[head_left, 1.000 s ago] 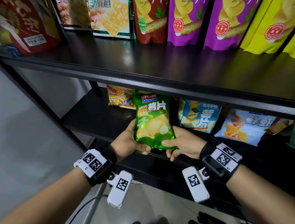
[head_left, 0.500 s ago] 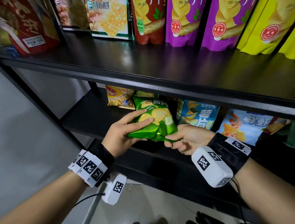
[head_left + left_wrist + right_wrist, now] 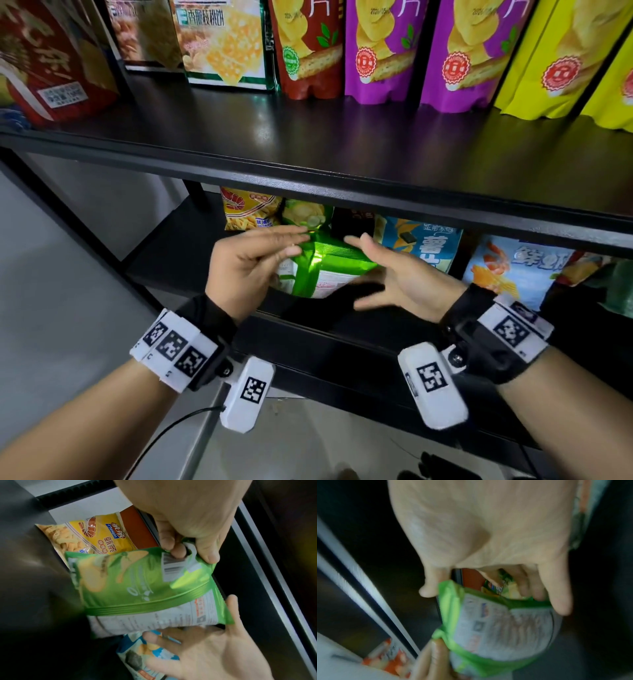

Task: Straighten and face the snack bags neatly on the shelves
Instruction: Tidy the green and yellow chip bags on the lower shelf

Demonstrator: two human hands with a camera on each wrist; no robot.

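Observation:
A green potato-chip bag [image 3: 325, 270] lies tilted on the lower shelf [image 3: 171, 246] with its printed back and barcode turned up. My left hand [image 3: 274, 246] reaches over it from the left. In the left wrist view this left hand [image 3: 178, 550] pinches the green bag [image 3: 137, 585] at the corner by the barcode. My right hand [image 3: 387, 274] is spread open on the bag's right side. Its thumb and straight fingers [image 3: 205, 653] bracket the bag's edge. The right wrist view is blurred and shows the right hand [image 3: 488, 534] over the bag [image 3: 496, 628].
A yellow shrimp-stick bag [image 3: 246, 209] stands at the back left, a second green bag [image 3: 305, 214] and a dark bag [image 3: 352, 222] behind. A blue chip bag [image 3: 424, 240] and a light-blue shrimp bag [image 3: 513, 270] stand to the right. The upper shelf's front rail [image 3: 342, 192] overhangs my hands.
The green bag stood upright facing me, then tipped back and now shows its back. My right hand let go of its lower corner and opened. My left hand shifted to the bag's corner.

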